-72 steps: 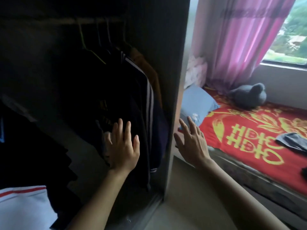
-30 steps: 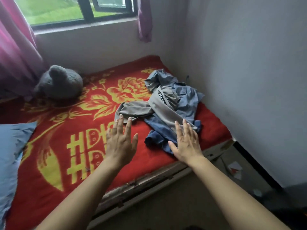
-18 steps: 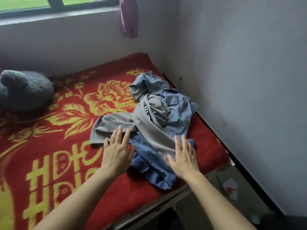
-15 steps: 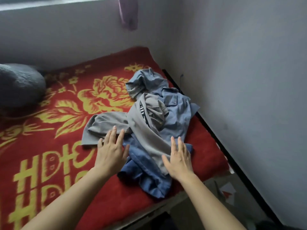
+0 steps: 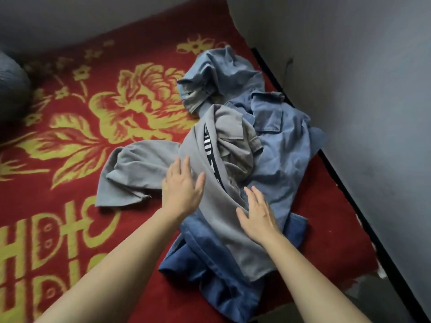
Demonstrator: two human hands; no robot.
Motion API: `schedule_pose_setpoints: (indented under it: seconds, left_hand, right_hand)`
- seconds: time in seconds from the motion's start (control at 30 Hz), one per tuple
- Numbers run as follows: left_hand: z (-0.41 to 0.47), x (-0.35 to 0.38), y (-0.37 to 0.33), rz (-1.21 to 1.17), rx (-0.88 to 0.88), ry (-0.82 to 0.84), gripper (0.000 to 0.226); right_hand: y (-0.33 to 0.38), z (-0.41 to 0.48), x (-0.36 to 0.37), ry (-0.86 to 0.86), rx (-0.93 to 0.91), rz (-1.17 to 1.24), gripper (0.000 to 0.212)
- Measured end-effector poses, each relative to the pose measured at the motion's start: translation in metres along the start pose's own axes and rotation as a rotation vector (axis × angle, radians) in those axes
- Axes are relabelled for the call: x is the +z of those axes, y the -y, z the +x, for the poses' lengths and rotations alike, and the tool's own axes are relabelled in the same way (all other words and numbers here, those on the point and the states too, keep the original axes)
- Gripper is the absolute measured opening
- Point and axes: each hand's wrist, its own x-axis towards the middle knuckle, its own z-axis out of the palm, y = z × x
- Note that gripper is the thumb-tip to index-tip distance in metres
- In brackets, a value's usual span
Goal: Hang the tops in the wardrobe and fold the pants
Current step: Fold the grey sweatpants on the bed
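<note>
A heap of clothes lies on the bed near the wall. A grey garment [image 5: 144,171] with a black-and-white striped band sprawls across a crumpled blue denim garment [image 5: 277,145]. My left hand [image 5: 183,186] hovers over the grey garment's left part, fingers straight and spread, holding nothing. My right hand [image 5: 257,215] is over the lower middle of the heap, where grey cloth meets blue, also flat and empty. Whether either palm touches the cloth cannot be told. The wardrobe is out of view.
The clothes rest on a red blanket with yellow flowers and lettering [image 5: 70,127] covering the bed. A grey plush toy [image 5: 11,89] shows at the left edge. A grey wall [image 5: 361,89] runs along the right, with the bed's dark frame edge [image 5: 349,194] beside it.
I turned from the wardrobe to the bed and moved closer. Both hands have gone forward from the blanket's front edge to above the clothes heap, still flat and empty.
</note>
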Motion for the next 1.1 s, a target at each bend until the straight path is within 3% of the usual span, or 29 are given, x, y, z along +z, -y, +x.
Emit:
schedule_pose_setpoints:
  seconds: [0.1,0.17,0.3,0.43,0.47,0.63,0.7,0.77,0.83,0.9,1.0,1.03,1.1]
  left_hand:
    - [0.041,0.038,0.001,-0.166,-0.095,0.086,0.108]
    - [0.058,0.066,0.007,-0.283,-0.084,0.134,0.116]
    - [0.048,0.098,0.04,-0.149,0.039,0.074,0.081]
    - [0.012,0.095,0.103,0.051,0.013,0.046,0.062]
    - [0.002,0.093,0.121,0.108,0.007,0.064,0.059]
    - [-0.04,0.084,0.202,0.312,-0.063,0.157,0.051]
    - [-0.056,0.086,0.226,0.329,-0.164,0.201,0.045]
    - [-0.072,0.086,0.247,0.322,-0.295,0.278,0.039]
    - [-0.083,0.084,0.268,0.311,-0.423,0.387,0.037]
    - [-0.091,0.082,0.282,0.227,-0.54,0.455,0.04]
    - [-0.1,0.078,0.286,-0.075,-0.695,0.168,0.038]
    - [-0.102,0.076,0.284,-0.159,-0.704,0.029,0.034]
    - [-0.101,0.071,0.271,-0.325,-0.667,-0.131,0.032]
  right_hand:
    - [-0.006,0.007,0.049,0.05,0.017,0.154,0.058]
    - [-0.012,0.009,0.08,0.117,0.019,0.22,0.054]
    - [-0.02,0.017,0.107,0.165,0.09,0.32,0.041]
    - [-0.01,0.041,0.099,-0.032,0.298,0.489,0.023]
    - [-0.005,0.049,0.094,-0.101,0.342,0.553,0.028]
    - [0.03,0.091,0.074,-0.148,0.569,1.017,0.111]
    - [0.037,0.097,0.073,-0.074,0.569,1.066,0.107]
    - [0.042,0.091,0.083,-0.029,0.507,1.071,0.077]
    - [0.047,0.073,0.098,-0.049,0.375,0.883,0.052]
    - [0.047,0.053,0.112,-0.08,0.193,0.488,0.059]
    - [0.038,0.021,0.121,-0.063,-0.131,-0.159,0.089]
    - [0.035,0.011,0.123,-0.062,-0.303,-0.292,0.087]
    - [0.031,-0.013,0.134,-0.073,-0.625,-0.459,0.058]
